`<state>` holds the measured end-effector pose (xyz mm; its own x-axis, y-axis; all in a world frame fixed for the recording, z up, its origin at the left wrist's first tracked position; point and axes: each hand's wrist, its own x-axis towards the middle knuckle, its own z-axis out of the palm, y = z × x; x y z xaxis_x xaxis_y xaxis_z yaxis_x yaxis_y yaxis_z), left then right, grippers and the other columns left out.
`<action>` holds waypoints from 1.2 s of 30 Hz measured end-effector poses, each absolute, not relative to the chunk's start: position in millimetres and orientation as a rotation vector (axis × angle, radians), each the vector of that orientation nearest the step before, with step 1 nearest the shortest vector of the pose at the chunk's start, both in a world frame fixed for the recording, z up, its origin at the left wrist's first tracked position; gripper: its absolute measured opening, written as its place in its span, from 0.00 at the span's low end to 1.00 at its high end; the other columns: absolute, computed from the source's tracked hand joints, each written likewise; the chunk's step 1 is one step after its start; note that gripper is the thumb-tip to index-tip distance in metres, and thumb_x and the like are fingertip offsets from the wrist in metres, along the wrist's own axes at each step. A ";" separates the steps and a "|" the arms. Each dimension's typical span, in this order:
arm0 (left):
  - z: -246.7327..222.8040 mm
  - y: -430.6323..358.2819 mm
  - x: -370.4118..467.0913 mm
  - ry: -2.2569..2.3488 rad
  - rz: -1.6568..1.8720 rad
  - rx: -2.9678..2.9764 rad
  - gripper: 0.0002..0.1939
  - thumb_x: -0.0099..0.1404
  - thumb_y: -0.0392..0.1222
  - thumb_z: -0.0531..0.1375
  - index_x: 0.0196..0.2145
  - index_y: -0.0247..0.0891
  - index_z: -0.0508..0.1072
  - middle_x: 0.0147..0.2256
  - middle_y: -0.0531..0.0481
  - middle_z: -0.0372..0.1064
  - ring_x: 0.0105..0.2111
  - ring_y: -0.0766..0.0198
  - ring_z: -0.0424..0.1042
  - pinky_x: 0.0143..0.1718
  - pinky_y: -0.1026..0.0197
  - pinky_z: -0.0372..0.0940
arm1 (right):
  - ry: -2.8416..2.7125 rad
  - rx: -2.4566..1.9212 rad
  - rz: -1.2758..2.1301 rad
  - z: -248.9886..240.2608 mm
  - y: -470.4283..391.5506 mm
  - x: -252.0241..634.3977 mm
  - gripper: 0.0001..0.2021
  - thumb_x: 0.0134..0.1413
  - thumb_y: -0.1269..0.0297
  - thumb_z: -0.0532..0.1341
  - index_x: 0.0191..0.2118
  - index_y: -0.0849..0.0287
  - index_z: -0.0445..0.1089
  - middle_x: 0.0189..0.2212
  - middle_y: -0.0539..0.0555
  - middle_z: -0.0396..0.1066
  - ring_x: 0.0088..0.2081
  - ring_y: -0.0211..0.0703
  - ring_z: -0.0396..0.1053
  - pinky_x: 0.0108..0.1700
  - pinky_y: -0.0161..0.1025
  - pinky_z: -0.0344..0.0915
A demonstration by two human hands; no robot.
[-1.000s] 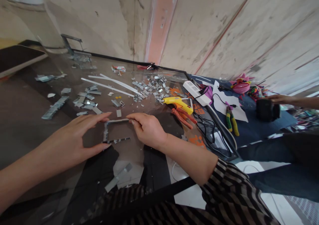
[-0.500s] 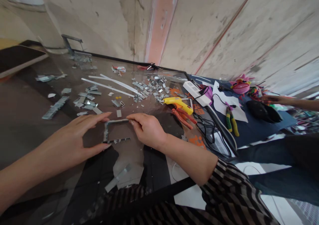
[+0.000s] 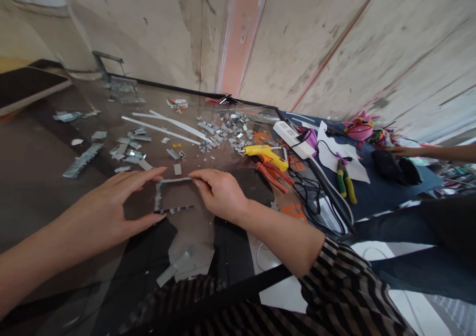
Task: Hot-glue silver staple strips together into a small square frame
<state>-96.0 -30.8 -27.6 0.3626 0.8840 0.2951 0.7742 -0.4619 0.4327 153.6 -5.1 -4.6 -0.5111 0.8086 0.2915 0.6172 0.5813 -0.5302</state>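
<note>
A thin grey three-sided frame (image 3: 158, 195) lies on the dark glossy table, its open side facing right. My left hand (image 3: 122, 202) is at its left side, thumb and fingers spread around the two left corners, the thumb tip by the lower one. My right hand (image 3: 221, 192) pinches the right end of the frame's upper strip between thumb and forefinger. A small grey rectangular piece (image 3: 177, 169) lies just above the frame. Many silvery scraps (image 3: 226, 130) and long white sticks (image 3: 163, 130) lie farther back.
A yellow glue gun (image 3: 266, 156) and red-handled pliers (image 3: 273, 176) are right of my right hand. Beyond them are a white power strip (image 3: 293, 140), black cables and green-yellow pliers (image 3: 345, 182). Another person's hand touches a black pouch (image 3: 394, 167) at the far right.
My hands and the grey frame have not visibly moved. At the far right, the other person's hand and the black pouch have shifted slightly.
</note>
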 end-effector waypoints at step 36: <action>-23.5 -31.9 -96.7 1.493 0.719 2.374 0.39 0.56 0.66 0.57 0.62 0.50 0.60 0.51 0.46 0.72 0.47 0.49 0.72 0.51 0.46 0.65 | -2.303 -1.149 0.506 -4.1 -5.8 153.8 0.12 0.65 0.69 0.54 0.49 0.58 0.72 0.46 0.54 0.77 0.49 0.42 0.74 0.53 0.39 0.68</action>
<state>-96.7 -31.9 -23.5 0.3546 0.8935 0.2756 0.7723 -0.4460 0.4524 153.8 -5.8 -4.1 -0.5099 0.8143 0.2774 0.6232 0.5720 -0.5333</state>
